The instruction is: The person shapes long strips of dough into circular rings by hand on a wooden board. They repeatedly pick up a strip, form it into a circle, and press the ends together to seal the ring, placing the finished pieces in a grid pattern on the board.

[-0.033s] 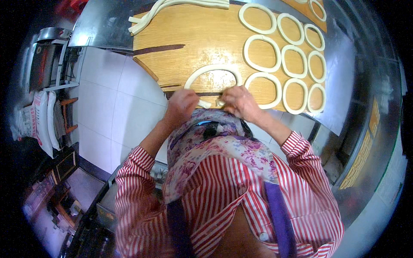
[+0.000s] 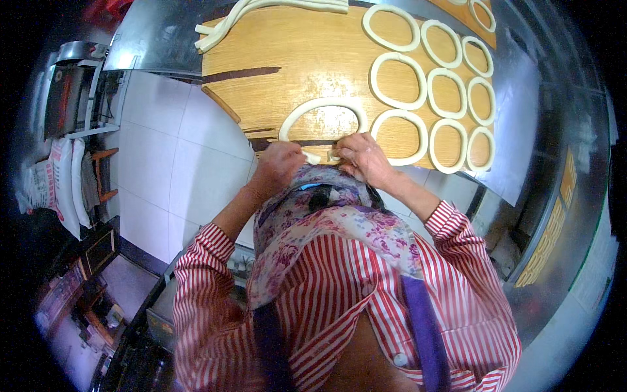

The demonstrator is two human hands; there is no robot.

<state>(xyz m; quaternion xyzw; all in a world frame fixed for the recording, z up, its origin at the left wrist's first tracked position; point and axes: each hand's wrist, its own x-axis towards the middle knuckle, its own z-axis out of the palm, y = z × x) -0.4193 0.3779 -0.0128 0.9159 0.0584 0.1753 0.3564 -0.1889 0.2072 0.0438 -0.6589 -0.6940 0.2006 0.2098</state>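
A pale dough rope (image 2: 324,102) curves in an arch on the near edge of the wooden board (image 2: 294,49). At its left end, my left hand (image 2: 283,166) is closed round the dough, and a short tip shows past the fingers. My right hand (image 2: 364,157) pinches the other end, with its fingers bent. A small gap separates the two tips, just above my floral apron (image 2: 353,238). Just right of my right hand lies a finished-looking dough ring (image 2: 421,137), apart from the arch.
Several more dough rings (image 2: 373,78) lie in rows on the board's right side. Long dough strips (image 2: 281,5) rest together at the far left. Dark streaks (image 2: 248,73) mark the wood. White sacks (image 2: 62,189) stand off to the left beside a metal rack (image 2: 111,108).
My left hand has shifted slightly right and nearer to me with its dough end. My right hand and the arch look almost the same.
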